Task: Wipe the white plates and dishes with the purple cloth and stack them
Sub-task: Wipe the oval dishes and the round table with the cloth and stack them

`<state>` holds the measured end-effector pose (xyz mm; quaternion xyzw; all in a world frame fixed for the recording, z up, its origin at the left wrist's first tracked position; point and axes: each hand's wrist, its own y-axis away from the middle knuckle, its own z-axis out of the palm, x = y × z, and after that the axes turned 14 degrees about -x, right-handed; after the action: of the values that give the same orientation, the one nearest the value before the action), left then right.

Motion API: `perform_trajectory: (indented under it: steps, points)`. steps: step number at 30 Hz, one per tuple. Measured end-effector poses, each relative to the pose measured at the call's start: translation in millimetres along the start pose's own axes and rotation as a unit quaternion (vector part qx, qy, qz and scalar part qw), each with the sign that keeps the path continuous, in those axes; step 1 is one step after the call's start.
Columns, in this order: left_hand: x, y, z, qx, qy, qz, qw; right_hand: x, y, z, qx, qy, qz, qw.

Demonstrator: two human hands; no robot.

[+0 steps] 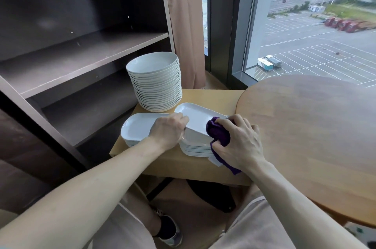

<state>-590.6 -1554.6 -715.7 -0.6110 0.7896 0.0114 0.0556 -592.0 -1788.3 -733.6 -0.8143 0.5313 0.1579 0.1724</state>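
On the pale wooden desk [213, 96], the tall stack of round white plates [155, 84] looks finished. Left hand [167, 130] has its grip on a tilted white rectangular dish [200, 118], right hand [240, 143] clutching the bunched purple cloth [218, 132] against it — the pile beneath probably awaits.

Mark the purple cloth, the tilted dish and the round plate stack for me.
purple cloth [218, 132], head view, bunched fold against the dish
tilted dish [197, 115], head view, bare inner face
round plate stack [156, 90], head view, rims on its near side
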Motion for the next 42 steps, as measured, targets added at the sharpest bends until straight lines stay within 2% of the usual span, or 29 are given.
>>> perform_trajectory:
  steps: [4, 9, 13, 20, 30, 34, 37, 39, 42]
  points:
    - [-22.2, 5.3, -14.3, 0.031, 0.009, -0.023, 0.999, -5.2, 2.2, 4.1, 0.004, 0.005, -0.032, 0.999]
    - [-54.3, 29.2, -20.5, 0.056, 0.066, -0.109, 0.99, -7.4, 3.6, 3.9, -0.017, 0.011, -0.032, 0.999]
    - [-75.6, 55.6, -9.5, 0.064, 0.091, -0.161, 0.981, -4.4, 3.8, 2.9, -0.017, 0.006, -0.024, 1.0]
    - [-98.8, 81.8, 21.3, 0.063, 0.09, -0.2, 0.974, 5.4, 2.9, 3.2, -0.012, 0.006, -0.002, 1.0]
    - [-102.8, 92.1, 58.9, -0.042, 0.171, -0.269, 0.947, 23.3, -2.6, 5.4, -0.013, 0.017, 0.061, 0.998]
    - [-96.7, 83.2, 59.1, -0.039, 0.13, -0.253, 0.958, 29.2, -5.9, 6.9, -0.011, 0.021, 0.09, 0.996]
    - [-80.3, 63.0, 47.3, -0.031, 0.175, -0.199, 0.964, 36.0, -8.0, 6.5, -0.019, 0.022, 0.113, 0.993]
    - [-65.2, 45.5, 39.1, -0.065, 0.222, -0.145, 0.962, 40.3, -8.7, 6.6, -0.026, 0.024, 0.122, 0.992]
    - [-40.9, 21.7, 33.7, -0.156, 0.218, -0.098, 0.958, 43.6, -10.2, 6.9, -0.038, 0.027, 0.127, 0.991]
